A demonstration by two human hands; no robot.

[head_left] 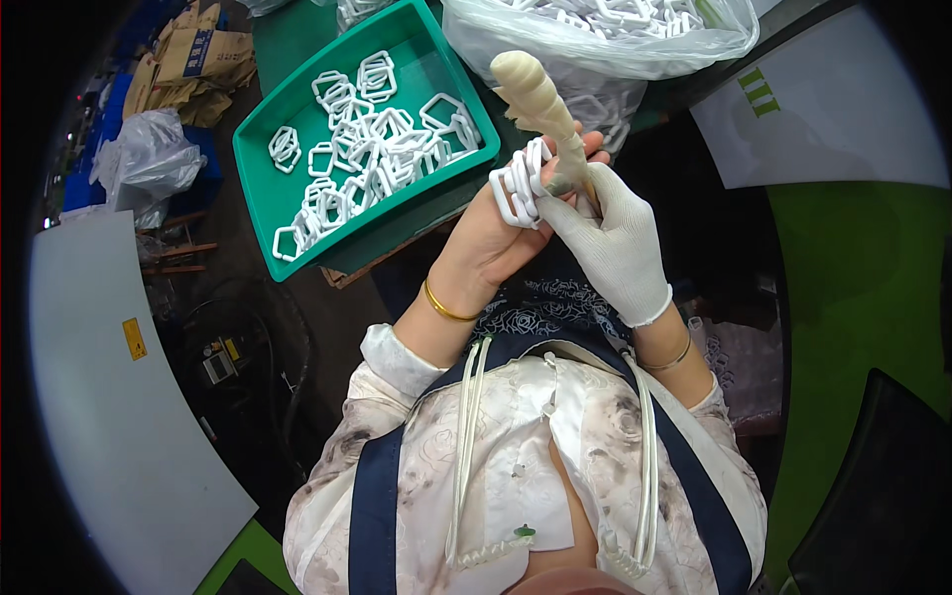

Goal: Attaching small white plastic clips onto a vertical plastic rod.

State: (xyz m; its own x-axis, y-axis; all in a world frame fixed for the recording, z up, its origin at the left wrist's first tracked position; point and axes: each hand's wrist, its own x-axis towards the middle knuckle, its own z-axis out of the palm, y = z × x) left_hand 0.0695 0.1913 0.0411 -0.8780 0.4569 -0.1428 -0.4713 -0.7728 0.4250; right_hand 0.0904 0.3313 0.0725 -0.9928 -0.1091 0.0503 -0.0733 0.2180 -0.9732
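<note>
My bare left hand (488, 243), with a gold bangle at its wrist, is turned palm up and curled around several white plastic rings (519, 186). The rings are angular and stand side by side in the palm. In a white knitted glove, my right hand (623, 248) closes on the lower end of a cream-coloured, lumpy wrapped stick (540, 91). Its thicker end points up and away, above the left fingers. The stick's low end lies between the gloved thumb and fingers, right beside the rings, and its tip is partly hidden there.
A green plastic tray (426, 61) holding many similar white rings stands ahead on the left. Beyond my hands lies a clear plastic bag (481, 45) filled with more rings. Brown paper sacks (203, 59) and a clear bag bundle (149, 164) are farther left. Pale panels (119, 397) flank both sides.
</note>
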